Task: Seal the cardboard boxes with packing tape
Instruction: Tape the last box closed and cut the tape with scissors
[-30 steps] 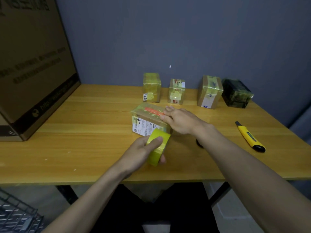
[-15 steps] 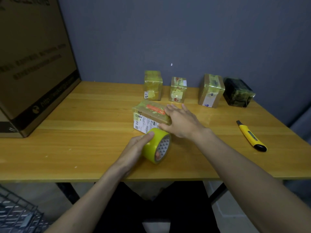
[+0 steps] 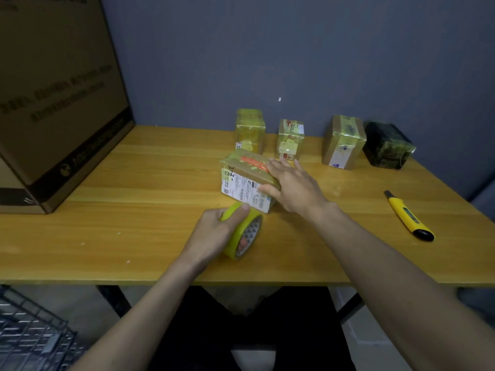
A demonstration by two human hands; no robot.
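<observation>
Lowest in the frame, the two forearms reach up from the bottom edge toward the middle of the worktop (image 3: 134,215). At bottom left a wire basket (image 3: 29,341) sits below the worktop edge.

Just below centre, the left hand (image 3: 214,234) grips the roll of yellow packing tape (image 3: 242,231), thumb curled over the outer band and the other fingers wrapped behind it, the roll standing on edge with its core facing lower right. The roll sits just beside the near face of the cardboard box (image 3: 247,180), which lies at frame centre with a white label on its front and tape already across its top. The right hand (image 3: 290,187) rests on the box's right end, fingers spread and nearly straight, the thumb against the label side, pressing rather than curling round it.

At right a yellow utility knife (image 3: 409,216) lies well apart from both hands. Toward the back wall stands a row of four small taped boxes (image 3: 290,139), the rightmost dark. A large carton (image 3: 59,97) fills the upper left.

The likely trouble: the box looks light, so a pull on the tape could drag or tip it if the flat right hand slips. Tape drawn at an angle could wrinkle or stick to itself, and the knife is out of easy reach for cutting.
</observation>
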